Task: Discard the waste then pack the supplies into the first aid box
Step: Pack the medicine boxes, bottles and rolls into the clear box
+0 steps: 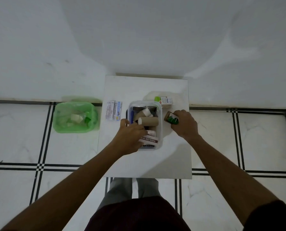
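A clear plastic first aid box [160, 114] stands mid-table, holding brown bandage rolls [149, 121], a white bottle and a red-and-white ointment carton [149, 140]. My left hand [130, 135] rests on the box's near left side, over the ointment carton; whether it grips anything is unclear. My right hand [184, 124] is closed around a small brown bottle with a green label [171, 118], just right of the box. A white bottle with a green cap [164, 100] lies behind the box. Two flat bandage cartons [113, 110] lie to the box's left.
A green waste bin [75, 116] with a liner and some scraps inside stands on the tiled floor left of the small white table [172, 160]. A white wall rises behind. My legs are under the table's near edge.
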Available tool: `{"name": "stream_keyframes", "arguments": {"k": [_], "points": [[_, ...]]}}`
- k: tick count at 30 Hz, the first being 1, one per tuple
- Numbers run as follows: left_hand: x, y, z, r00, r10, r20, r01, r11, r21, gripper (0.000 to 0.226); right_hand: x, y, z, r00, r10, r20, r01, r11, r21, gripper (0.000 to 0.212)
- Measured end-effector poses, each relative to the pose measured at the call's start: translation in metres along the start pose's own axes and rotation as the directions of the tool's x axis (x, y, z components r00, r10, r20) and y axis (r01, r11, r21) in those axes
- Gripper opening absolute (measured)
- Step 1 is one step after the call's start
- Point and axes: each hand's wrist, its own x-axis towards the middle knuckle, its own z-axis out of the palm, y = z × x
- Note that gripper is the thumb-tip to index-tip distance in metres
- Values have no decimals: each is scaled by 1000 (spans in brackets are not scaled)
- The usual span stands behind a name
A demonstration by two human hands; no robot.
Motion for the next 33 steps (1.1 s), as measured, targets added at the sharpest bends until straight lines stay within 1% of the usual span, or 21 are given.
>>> {"name": "stream_keyframes", "arguments": {"k": [3, 6, 9, 11, 13, 15, 17, 18, 20, 24, 26, 28, 31, 33], "points": [[0, 1, 2, 999, 3, 51, -4, 1000, 18, 33, -5, -3, -12, 999, -4, -50, 7, 999, 49, 33], [3, -2, 3, 997, -24, 70, 23, 1000, 2, 26, -11, -13, -26, 994, -36, -106, 45, 995, 85, 36], [-1, -3, 7, 1000, -21, 19, 21, 1000, -16, 21, -20, -34, -47, 980, -120, -161, 142, 980, 138, 44], [-8, -2, 9, 999, -35, -5, 35, 999, -30, 17, -29, -54, -59, 963, -213, -165, 240, 957, 163, 48], [-21, 1, 13, 994, -67, -80, 64, 997, -41, 20, -40, -72, -64, 942, -321, -102, 336, 919, 206, 50], [-35, 2, 17, 968, -105, -228, 99, 994, -38, 18, -48, -88, -59, 908, -418, 18, 407, 893, 194, 47], [-47, 1, 22, 927, -196, -320, 180, 981, -80, 15, -50, -99, -46, 880, -454, 139, 434, 888, 149, 45], [-52, -1, 23, 911, -251, -328, 227, 968, -111, 17, -49, -101, -38, 872, -450, 192, 433, 893, 123, 45], [-58, -3, 25, 897, -330, -293, 293, 942, -162, 22, -46, -102, -25, 862, -438, 254, 433, 898, 80, 44], [-53, 1, 22, 922, -360, -141, 336, 927, -167, 30, -39, -95, -4, 859, -418, 295, 424, 905, 49, 38], [-48, 4, 21, 920, -382, -88, 366, 917, -160, 35, -35, -94, 4, 856, -414, 309, 423, 905, 42, 40], [-44, 8, 21, 916, -401, -36, 392, 909, -145, 35, -32, -94, 9, 861, -411, 299, 416, 908, 49, 44], [-42, 11, 20, 914, -406, -27, 399, 907, -135, 28, -29, -96, 11, 878, -403, 258, 400, 914, 68, 43], [-42, 12, 20, 909, -416, -9, 411, 903, -126, 35, -28, -96, 11, 890, -396, 227, 387, 918, 85, 40]]}}
